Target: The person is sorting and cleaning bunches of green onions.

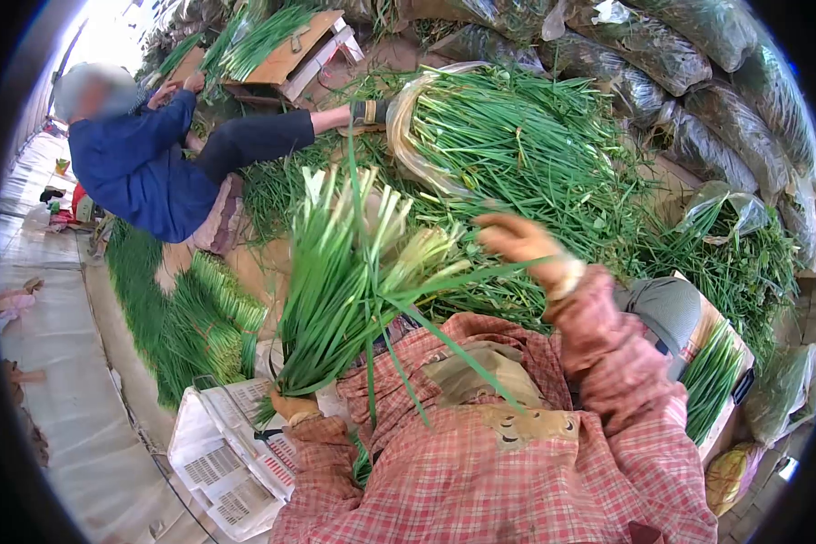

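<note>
My left hand (295,408) is closed around the leafy lower end of a large bunch of garlic chives (331,281). Its pale stem ends fan out upward and away from me, and several long leaves hang loose across my lap. To the right of the bunch, my right hand (519,247) is raised over the chive pile, smeared somewhat by motion. Its fingers look stretched out and apart, with nothing visible in them. One long leaf runs close under that wrist. Beyond it, a big heap of loose chives (517,136) spills from an open clear plastic bag (408,136).
A person in a blue jacket (140,177) sits at the upper left beside a small wooden table (290,59) with chives. Tied bundles (204,326) lie at left near newspaper (236,453). Filled plastic bags (635,68) line the back right. More chives (714,376) rest on a board at right.
</note>
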`<state>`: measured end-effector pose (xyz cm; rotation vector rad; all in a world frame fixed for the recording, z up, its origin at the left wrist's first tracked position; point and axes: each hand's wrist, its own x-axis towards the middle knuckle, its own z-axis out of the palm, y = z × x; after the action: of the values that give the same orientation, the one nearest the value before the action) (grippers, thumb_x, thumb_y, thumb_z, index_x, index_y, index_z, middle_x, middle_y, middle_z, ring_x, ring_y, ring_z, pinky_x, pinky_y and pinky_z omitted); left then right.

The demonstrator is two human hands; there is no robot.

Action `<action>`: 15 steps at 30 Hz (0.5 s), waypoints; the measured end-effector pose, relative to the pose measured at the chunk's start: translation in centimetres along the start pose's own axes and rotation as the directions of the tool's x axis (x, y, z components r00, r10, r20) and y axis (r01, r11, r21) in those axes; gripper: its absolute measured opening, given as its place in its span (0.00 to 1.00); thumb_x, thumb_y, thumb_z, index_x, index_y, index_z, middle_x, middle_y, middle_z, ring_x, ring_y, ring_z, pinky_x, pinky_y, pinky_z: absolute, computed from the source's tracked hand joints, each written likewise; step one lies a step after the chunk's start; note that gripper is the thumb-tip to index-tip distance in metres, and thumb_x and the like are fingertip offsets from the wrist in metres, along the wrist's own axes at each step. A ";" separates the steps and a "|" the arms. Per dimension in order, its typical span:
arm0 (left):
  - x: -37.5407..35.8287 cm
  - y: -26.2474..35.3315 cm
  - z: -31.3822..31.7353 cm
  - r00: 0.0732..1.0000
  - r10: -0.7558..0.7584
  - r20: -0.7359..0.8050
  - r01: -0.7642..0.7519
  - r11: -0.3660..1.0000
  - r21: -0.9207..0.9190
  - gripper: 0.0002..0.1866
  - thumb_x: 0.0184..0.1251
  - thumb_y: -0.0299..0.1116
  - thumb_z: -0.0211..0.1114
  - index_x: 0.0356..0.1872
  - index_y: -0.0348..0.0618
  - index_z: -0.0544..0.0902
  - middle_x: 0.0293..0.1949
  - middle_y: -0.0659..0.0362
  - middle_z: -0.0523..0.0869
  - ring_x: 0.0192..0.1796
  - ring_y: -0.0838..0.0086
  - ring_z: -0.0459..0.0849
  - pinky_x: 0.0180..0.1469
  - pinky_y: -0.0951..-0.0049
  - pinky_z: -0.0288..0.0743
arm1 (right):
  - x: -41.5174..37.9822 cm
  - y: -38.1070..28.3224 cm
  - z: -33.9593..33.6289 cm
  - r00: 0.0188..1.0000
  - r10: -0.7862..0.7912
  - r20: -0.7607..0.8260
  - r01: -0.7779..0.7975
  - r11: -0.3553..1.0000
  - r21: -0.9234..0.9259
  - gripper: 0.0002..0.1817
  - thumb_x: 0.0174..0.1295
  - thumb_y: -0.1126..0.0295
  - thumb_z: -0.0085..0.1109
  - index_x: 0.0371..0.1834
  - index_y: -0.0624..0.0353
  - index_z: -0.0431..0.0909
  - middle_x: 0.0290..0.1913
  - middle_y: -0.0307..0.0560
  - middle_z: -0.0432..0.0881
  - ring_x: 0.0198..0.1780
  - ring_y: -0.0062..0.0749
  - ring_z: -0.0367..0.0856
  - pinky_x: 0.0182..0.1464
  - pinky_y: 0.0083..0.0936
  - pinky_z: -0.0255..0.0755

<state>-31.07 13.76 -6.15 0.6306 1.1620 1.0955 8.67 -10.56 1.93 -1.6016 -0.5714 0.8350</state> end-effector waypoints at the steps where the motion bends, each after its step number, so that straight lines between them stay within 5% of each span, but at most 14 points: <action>1: 0.3 0.3 -0.1 1.000 0.015 -0.014 -0.015 1.000 -0.002 0.15 0.63 0.43 0.48 0.33 0.43 0.76 0.35 0.56 0.80 0.39 0.61 0.80 0.44 0.56 0.75 | 0.4 -0.5 2.5 0.993 0.090 0.074 -0.105 0.967 0.231 0.16 0.59 0.61 0.57 0.43 0.62 0.77 0.33 0.37 0.79 0.33 0.22 0.75 0.35 0.20 0.69; 2: 0.6 0.6 -0.3 0.999 0.029 -0.028 -0.029 1.000 -0.003 0.15 0.63 0.44 0.47 0.32 0.43 0.75 0.34 0.56 0.80 0.39 0.61 0.80 0.44 0.56 0.75 | 0.7 -0.4 4.4 0.973 0.156 0.171 -0.216 0.872 0.439 0.14 0.58 0.64 0.58 0.41 0.63 0.77 0.32 0.37 0.79 0.31 0.20 0.75 0.33 0.18 0.69; 4: 2.2 0.6 -1.7 0.990 -0.006 -0.140 -0.011 0.992 -0.122 0.16 0.63 0.45 0.47 0.33 0.43 0.74 0.33 0.57 0.78 0.39 0.61 0.79 0.44 0.55 0.74 | 1.9 1.5 6.6 0.991 0.135 0.014 -0.130 0.919 0.372 0.11 0.57 0.69 0.59 0.39 0.65 0.76 0.31 0.37 0.79 0.28 0.19 0.74 0.31 0.16 0.68; 5: 0.5 1.5 -0.1 0.999 -0.046 -0.012 0.044 0.989 -0.141 0.15 0.63 0.45 0.48 0.37 0.43 0.72 0.33 0.57 0.78 0.38 0.60 0.79 0.44 0.54 0.74 | 1.9 2.1 6.7 0.995 0.078 -0.065 -0.059 0.964 0.261 0.13 0.55 0.66 0.61 0.38 0.65 0.78 0.31 0.40 0.81 0.28 0.21 0.75 0.32 0.19 0.69; 6: -0.2 1.8 0.8 0.997 -0.052 -0.065 0.042 0.989 -0.142 0.15 0.64 0.45 0.47 0.38 0.43 0.72 0.33 0.56 0.78 0.38 0.60 0.79 0.44 0.54 0.74 | 1.5 2.2 6.8 0.993 -0.003 -0.121 0.053 0.911 0.410 0.11 0.55 0.68 0.61 0.37 0.65 0.78 0.30 0.40 0.80 0.28 0.21 0.75 0.32 0.19 0.69; 10: -0.1 0.9 0.9 0.987 -0.073 -0.141 0.056 0.992 -0.117 0.16 0.65 0.45 0.46 0.41 0.43 0.71 0.33 0.55 0.78 0.39 0.59 0.79 0.44 0.54 0.74 | 0.9 3.5 4.6 0.935 0.129 -0.331 0.091 0.813 0.575 0.07 0.54 0.70 0.62 0.32 0.62 0.78 0.27 0.39 0.78 0.24 0.19 0.72 0.27 0.16 0.66; 12: 1.1 0.5 -0.7 0.998 -0.052 -0.027 0.050 0.995 -0.089 0.16 0.65 0.46 0.46 0.42 0.43 0.71 0.34 0.55 0.79 0.39 0.59 0.79 0.44 0.54 0.74 | 1.0 5.2 0.6 0.829 0.126 -0.544 0.223 0.819 0.529 0.06 0.53 0.69 0.63 0.27 0.57 0.77 0.24 0.35 0.76 0.22 0.17 0.68 0.24 0.15 0.63; 15: 2.0 0.0 -2.0 0.997 -0.045 0.063 0.048 0.997 -0.055 0.17 0.66 0.46 0.45 0.43 0.43 0.71 0.35 0.54 0.79 0.40 0.59 0.79 0.45 0.54 0.74 | -1.1 8.0 -7.9 0.628 -0.193 -0.754 0.243 0.969 -0.045 0.05 0.54 0.70 0.61 0.26 0.57 0.77 0.22 0.34 0.75 0.24 0.17 0.69 0.30 0.13 0.64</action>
<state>-32.91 15.33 -7.58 0.5868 1.0841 1.0590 13.44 -17.92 -5.19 -1.6074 -0.1140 -0.0549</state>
